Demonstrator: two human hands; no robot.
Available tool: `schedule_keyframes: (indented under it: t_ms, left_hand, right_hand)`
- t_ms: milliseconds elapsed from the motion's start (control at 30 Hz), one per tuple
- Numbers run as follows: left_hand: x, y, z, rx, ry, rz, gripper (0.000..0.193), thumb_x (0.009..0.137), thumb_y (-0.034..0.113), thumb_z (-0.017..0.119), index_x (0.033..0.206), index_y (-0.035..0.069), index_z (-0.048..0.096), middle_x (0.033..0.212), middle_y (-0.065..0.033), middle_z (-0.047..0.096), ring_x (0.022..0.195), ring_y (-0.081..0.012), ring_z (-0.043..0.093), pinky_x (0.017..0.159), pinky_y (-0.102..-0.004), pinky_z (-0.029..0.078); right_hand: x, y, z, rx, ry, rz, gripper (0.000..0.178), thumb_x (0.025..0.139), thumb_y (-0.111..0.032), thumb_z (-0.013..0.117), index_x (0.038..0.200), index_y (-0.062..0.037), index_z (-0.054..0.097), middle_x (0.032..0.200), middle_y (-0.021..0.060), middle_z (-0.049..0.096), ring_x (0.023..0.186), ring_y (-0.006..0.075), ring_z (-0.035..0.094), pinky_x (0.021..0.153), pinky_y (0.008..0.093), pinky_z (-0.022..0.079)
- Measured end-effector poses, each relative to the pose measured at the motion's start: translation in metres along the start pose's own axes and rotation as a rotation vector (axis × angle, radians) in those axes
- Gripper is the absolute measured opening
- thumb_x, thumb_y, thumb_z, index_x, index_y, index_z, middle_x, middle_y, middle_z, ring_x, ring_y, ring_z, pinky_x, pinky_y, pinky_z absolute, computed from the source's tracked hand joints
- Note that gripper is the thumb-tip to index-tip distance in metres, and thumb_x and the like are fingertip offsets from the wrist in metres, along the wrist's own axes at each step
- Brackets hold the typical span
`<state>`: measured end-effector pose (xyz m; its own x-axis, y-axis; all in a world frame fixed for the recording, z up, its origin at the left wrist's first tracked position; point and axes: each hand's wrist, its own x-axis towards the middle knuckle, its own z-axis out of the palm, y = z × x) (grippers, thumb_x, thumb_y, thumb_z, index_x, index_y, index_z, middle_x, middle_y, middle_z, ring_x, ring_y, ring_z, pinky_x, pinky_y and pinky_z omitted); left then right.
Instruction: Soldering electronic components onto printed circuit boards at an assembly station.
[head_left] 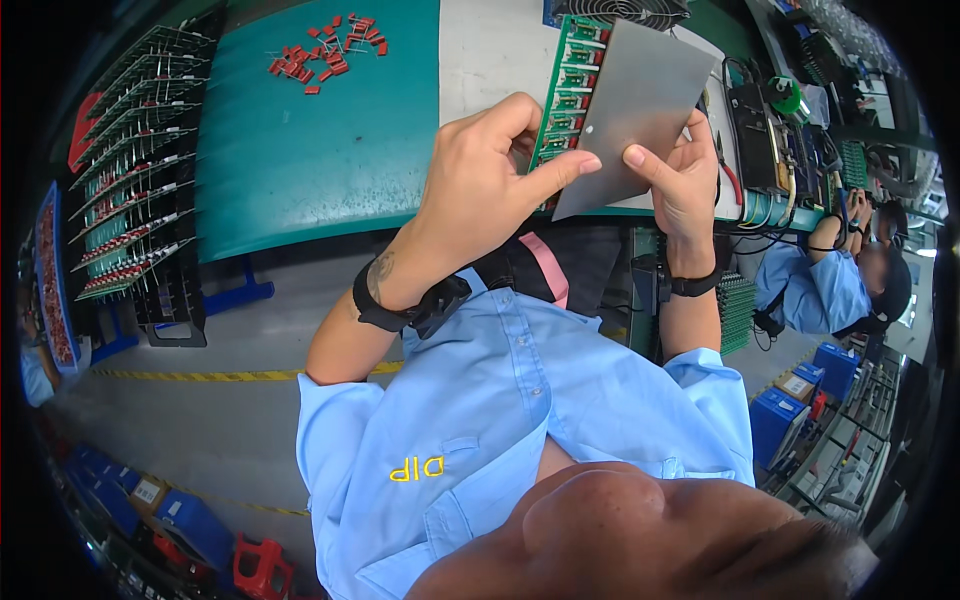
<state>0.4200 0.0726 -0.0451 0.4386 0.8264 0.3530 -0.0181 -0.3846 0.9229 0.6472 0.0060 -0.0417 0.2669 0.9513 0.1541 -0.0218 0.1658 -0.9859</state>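
head: circuit board (571,98) between hands (478,172)

Green circuit board (572,92) (tilted, component-lined); smooth grey metal plate (650,95) overlaps it.

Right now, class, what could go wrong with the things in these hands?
If the grip of the right hand loosens, the grey metal plate may shift and scrape the red components along the green circuit board. The left hand steadies the board near the bench's front edge, so a slip might drop it past that edge.
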Motion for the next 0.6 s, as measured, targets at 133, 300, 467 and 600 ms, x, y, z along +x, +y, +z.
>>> schedule_keyframes:
  t_ms: [133,300,467,600]
  left_hand:
    - [0.005,0.003,-0.003,0.098,-0.063,-0.032,0.036,0.078,0.025,0.088,0.083,0.0,0.062,0.072,-0.0085,0.069,0.057,-0.0129,0.064,0.052,-0.0256,0.049]
    - [0.015,0.008,0.0,0.014,-0.041,0.021,0.033,0.092,0.033,0.071,0.096,0.0,0.068,0.086,-0.0127,0.072,0.073,-0.0203,0.068,0.064,-0.0302,0.052]
    - [0.044,-0.004,-0.008,-0.112,-0.225,-0.002,0.065,0.105,0.052,0.029,0.112,0.002,0.07,0.109,-0.019,0.07,0.105,-0.0278,0.065,0.091,-0.0385,0.05]
    - [0.078,-0.026,-0.018,-0.048,-0.49,-0.103,0.084,0.105,0.058,0.007,0.121,0.005,0.07,0.129,-0.0192,0.063,0.122,-0.0311,0.055,0.103,-0.0429,0.043]
  right_hand:
    - [0.001,-0.005,-0.003,0.011,0.005,-0.007,0.06,0.078,0.004,0.08,0.129,0.0016,0.049,0.118,0.014,0.066,0.11,0.0228,0.064,0.102,0.0361,0.048]
    - [-0.003,-0.01,-0.01,-0.166,0.02,-0.209,0.051,0.077,0.004,0.081,0.12,0.0027,0.054,0.11,0.0138,0.067,0.098,0.0225,0.068,0.092,0.0354,0.054]
    - [-0.007,-0.009,-0.024,-0.541,0.069,-0.792,0.044,0.077,0.004,0.08,0.115,0.0015,0.058,0.1,0.0156,0.068,0.092,0.0269,0.07,0.083,0.0388,0.059]
    - [-0.011,0.002,-0.033,-0.784,0.075,-1.04,0.036,0.069,0.003,0.078,0.102,-0.003,0.064,0.092,0.0135,0.068,0.085,0.028,0.071,0.076,0.0371,0.059]
